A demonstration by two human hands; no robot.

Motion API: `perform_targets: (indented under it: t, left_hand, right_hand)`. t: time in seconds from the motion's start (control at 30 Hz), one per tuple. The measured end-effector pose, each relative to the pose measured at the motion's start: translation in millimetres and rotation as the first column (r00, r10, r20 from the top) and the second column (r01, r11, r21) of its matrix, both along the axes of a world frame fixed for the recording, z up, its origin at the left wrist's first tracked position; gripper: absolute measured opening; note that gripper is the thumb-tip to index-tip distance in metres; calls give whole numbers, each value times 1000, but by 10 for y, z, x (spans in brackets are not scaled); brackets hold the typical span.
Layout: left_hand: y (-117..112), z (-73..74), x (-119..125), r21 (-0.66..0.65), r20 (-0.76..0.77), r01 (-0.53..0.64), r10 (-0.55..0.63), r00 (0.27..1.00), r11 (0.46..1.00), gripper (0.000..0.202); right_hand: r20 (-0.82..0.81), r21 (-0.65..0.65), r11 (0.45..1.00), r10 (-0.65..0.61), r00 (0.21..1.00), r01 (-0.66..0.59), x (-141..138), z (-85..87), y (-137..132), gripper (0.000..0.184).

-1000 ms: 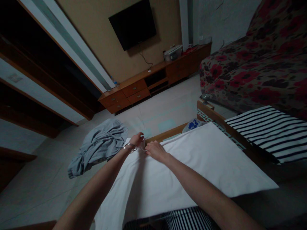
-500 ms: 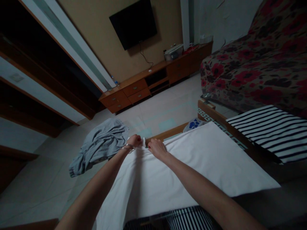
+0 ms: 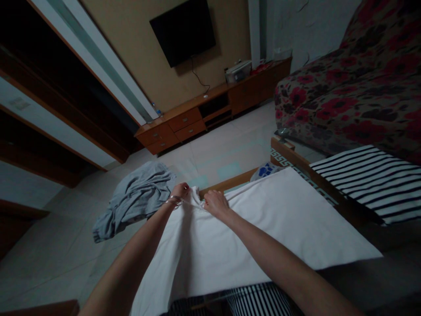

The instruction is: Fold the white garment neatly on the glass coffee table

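A white shirt [image 3: 269, 224] lies spread over a low wooden table with a glass top, its left part creased and draped past the table's side. At its far edge my left hand [image 3: 180, 190], with bracelets at the wrist, pinches a bunched bit of the fabric. Just right of it, my right hand [image 3: 215, 202] has its fingers curled on the same edge and grips the cloth there. A small gap separates the two hands, and the fabric between them is wrinkled. My fingertips are partly hidden.
Grey clothing [image 3: 138, 193] lies heaped left of the table. A folded striped garment [image 3: 371, 182] rests at the right, near the floral sofa [image 3: 329, 101]. A plastic bag [image 3: 265, 171] sits by the table's far corner [image 3: 279, 147]. Beyond are a TV cabinet [image 3: 184, 123] and a wall television [image 3: 184, 33].
My left hand has shifted slightly left and up, drawing its pinched fabric along, so the gap between the hands is wider. My right hand stays nearly in place.
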State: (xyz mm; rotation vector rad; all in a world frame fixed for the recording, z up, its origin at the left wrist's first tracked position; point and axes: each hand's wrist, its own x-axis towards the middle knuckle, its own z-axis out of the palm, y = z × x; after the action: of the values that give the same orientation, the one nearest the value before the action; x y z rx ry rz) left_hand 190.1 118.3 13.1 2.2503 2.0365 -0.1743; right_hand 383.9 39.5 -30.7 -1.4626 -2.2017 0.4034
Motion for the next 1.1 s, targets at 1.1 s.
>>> perform_targets:
  t: [1.1]
  left_hand:
    - [28,241,395,-118,-311,561,-567,763,820,30]
  right_hand:
    - [34,-59,998,10,999,-8,34,34,41,22]
